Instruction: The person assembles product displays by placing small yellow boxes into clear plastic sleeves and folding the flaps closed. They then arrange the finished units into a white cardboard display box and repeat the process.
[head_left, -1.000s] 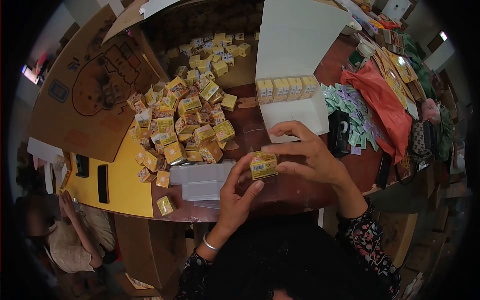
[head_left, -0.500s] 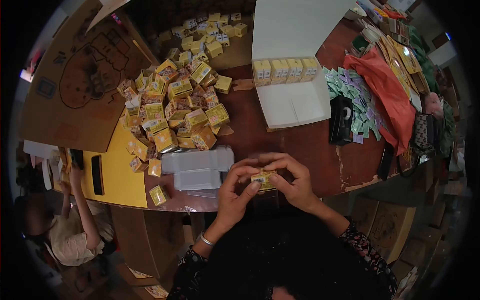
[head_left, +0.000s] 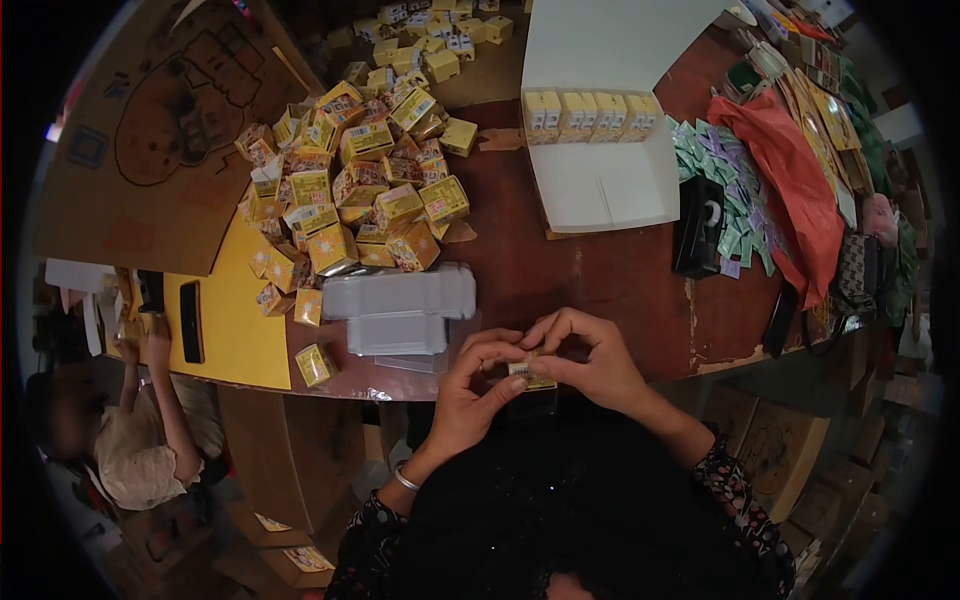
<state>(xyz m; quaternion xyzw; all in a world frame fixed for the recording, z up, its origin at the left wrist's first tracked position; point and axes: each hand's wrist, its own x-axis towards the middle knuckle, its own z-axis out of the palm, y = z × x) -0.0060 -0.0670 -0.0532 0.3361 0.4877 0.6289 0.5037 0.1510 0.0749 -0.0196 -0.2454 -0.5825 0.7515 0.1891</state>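
Between my two hands, at the table's front edge, is a small yellow box (head_left: 532, 378) with a barcode on it. My left hand (head_left: 476, 392) is closed round its left side, thumb against the near face. The fingers of my right hand (head_left: 590, 362) are pinched at its upper right part; they partly hide the box. Just left of my hands lie clear plastic trays (head_left: 400, 308). Beyond them rises a heap of small yellow boxes (head_left: 360, 190). A single yellow box (head_left: 315, 365) sits apart near the front edge.
An open white carton (head_left: 605, 195) holds a row of yellow boxes. Right of it are a black tape dispenser (head_left: 698, 228), green and purple sachets (head_left: 735, 200) and a red plastic bag (head_left: 790, 180). A phone (head_left: 191, 322) lies left on yellow board. Another person (head_left: 150, 440) sits at far left.
My right fingers have shifted from the box's right side to a pinch at its top. The view has tilted, so the table's contents sit slightly higher in the picture.
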